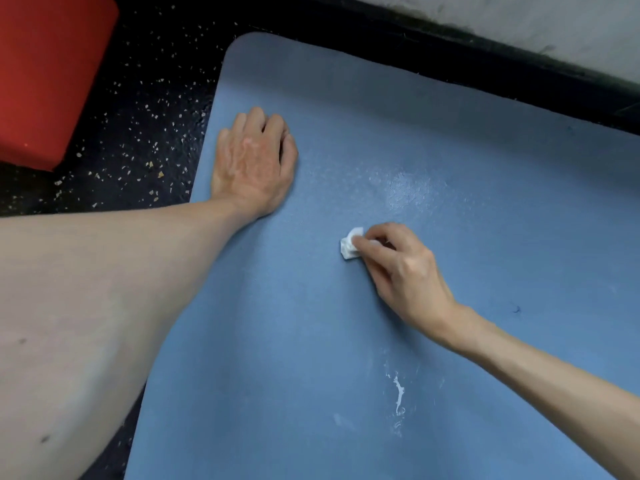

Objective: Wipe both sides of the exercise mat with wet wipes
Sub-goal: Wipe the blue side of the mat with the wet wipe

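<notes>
Left hand [254, 161] rests on one mat [485, 161] — right hand [408, 271] pinches one wipe [349, 247].

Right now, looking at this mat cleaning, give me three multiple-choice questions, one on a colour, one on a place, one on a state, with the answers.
1. What colour is the mat? A) green B) blue C) black
2. Where is the red block? A) on the mat B) on the speckled floor left of the mat C) leaning on the wall
3. What is the right hand doing? A) lying flat, empty B) lifting the mat's corner C) pinching the wipe against the mat
Answers: B, its surface is blue; B, the block stands on the floor off the mat's left edge; C, fingertips pinch the wadded wipe.
</notes>
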The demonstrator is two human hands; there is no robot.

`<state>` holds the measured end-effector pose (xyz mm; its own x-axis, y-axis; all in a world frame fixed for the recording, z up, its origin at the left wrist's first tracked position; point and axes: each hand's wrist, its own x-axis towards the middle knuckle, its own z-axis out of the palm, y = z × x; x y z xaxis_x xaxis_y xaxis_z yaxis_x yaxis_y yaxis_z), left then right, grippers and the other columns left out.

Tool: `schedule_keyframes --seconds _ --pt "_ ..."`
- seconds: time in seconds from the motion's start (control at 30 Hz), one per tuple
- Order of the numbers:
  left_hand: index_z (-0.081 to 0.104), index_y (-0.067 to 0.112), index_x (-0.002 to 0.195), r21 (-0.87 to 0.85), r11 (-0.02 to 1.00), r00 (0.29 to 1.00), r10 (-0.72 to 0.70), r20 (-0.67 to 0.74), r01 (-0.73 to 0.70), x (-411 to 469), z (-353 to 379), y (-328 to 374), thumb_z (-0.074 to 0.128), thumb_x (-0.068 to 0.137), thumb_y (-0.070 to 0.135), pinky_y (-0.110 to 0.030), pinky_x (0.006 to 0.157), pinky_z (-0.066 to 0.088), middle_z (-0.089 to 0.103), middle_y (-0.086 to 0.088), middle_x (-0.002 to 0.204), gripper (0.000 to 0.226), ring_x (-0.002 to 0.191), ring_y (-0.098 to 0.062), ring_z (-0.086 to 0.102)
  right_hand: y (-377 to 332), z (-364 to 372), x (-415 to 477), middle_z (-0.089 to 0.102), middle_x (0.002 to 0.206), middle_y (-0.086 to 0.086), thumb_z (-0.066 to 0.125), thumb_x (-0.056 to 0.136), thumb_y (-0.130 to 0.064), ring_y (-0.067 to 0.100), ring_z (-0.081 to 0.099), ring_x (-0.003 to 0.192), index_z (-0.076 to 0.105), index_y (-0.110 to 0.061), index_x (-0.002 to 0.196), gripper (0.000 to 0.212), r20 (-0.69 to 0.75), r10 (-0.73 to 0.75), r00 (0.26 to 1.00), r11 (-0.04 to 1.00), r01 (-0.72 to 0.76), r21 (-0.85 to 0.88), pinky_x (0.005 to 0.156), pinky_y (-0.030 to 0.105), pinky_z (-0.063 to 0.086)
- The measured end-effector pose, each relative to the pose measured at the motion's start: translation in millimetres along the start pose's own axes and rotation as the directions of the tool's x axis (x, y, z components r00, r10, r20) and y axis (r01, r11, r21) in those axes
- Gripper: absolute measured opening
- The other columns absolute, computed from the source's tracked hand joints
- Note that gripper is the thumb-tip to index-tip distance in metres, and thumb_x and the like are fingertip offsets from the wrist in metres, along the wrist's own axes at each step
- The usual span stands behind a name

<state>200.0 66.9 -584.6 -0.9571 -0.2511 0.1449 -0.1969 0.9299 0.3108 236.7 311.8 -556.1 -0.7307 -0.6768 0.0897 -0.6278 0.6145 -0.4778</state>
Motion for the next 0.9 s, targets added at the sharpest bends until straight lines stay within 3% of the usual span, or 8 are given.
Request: schedule_keyframes --seconds 0.07,0.23,0.4,0.6,0.77,0.83,0.9 --pt "0.055 0.009 0.101 0.000 1.000 1.000 0.007 -0.002 -0.007 1 0 0 0.033 0.101 0.030 -0.042 0.081 0.033 0.052 -0.013 0.105 0.030 0.095 -0.031 0.047 -14 4 -26 0.060 0.097 0.011 0.059 0.092 -0.004 0.027 0.058 0.084 0.070 -0.003 0.106 0.018 0.032 -0.009 0.999 0.999 0.008 0.034 0.076 0.028 0.047" --pt "0.054 0.009 0.101 -0.006 1.000 1.000 0.007 -0.008 -0.007 1 0 1 0.032 0.100 0.031 -0.044 0.083 0.033 0.052 -0.014 0.107 0.031 0.097 -0.033 0.047 -42 -2 -82 0.056 0.100 0.005 0.060 0.090 0.001 0.023 0.055 0.081 0.063 -0.008 0.112 0.023 0.274 -0.147 0.950 0.981 0.105 0.164 0.067 0.035 0.051" --pt "0.054 0.008 0.102 -0.013 1.000 1.000 0.014 -0.014 -0.014 1 1 0 0.031 0.100 0.031 -0.044 0.084 0.033 0.053 -0.015 0.109 0.033 0.099 -0.033 0.047 -26 4 -54 0.059 0.094 0.011 0.061 0.088 0.001 0.028 0.057 0.079 0.070 -0.003 0.103 0.017 0.057 0.026 0.998 0.999 -0.028 0.033 0.072 0.031 0.049" --pt "0.054 0.008 0.103 -0.011 1.000 1.000 0.013 -0.015 -0.013 2 1 0 0.030 0.100 0.031 -0.044 0.085 0.033 0.052 -0.015 0.110 0.034 0.101 -0.033 0.046 -67 6 -119 0.051 0.099 0.001 0.063 0.088 0.001 0.019 0.051 0.081 0.061 -0.011 0.113 0.028 0.295 -0.097 0.951 0.976 0.033 0.215 0.067 0.027 0.048" --pt "0.053 0.007 0.105 -0.008 1.000 1.000 0.019 -0.015 -0.020 2 1 1 0.028 0.100 0.031 -0.044 0.087 0.033 0.052 -0.016 0.112 0.035 0.104 -0.034 0.046 -57 17 -95 0.055 0.089 0.008 0.062 0.086 0.003 0.025 0.054 0.073 0.069 -0.004 0.107 0.023 0.079 0.075 0.994 0.991 -0.083 0.105 0.060 0.035 0.049" --pt "0.053 0.006 0.105 -0.007 1.000 0.999 0.024 -0.024 -0.025 2 1 1 0.028 0.100 0.031 -0.044 0.087 0.033 0.053 -0.016 0.112 0.036 0.103 -0.034 0.046 -75 26 -116 0.051 0.093 0.005 0.063 0.087 0.002 0.023 0.051 0.074 0.066 -0.003 0.114 0.028 0.083 0.057 0.995 0.989 -0.067 0.129 0.061 0.033 0.048" --pt "0.053 0.006 0.105 0.005 1.000 0.999 0.027 -0.026 -0.027 2 2 0 0.028 0.100 0.030 -0.044 0.087 0.033 0.053 -0.017 0.112 0.036 0.104 -0.034 0.046 -100 26 -153 0.049 0.097 0.002 0.059 0.091 0.000 0.020 0.049 0.078 0.061 -0.007 0.119 0.028 0.183 -0.024 0.983 0.973 -0.018 0.229 0.064 0.029 0.047"
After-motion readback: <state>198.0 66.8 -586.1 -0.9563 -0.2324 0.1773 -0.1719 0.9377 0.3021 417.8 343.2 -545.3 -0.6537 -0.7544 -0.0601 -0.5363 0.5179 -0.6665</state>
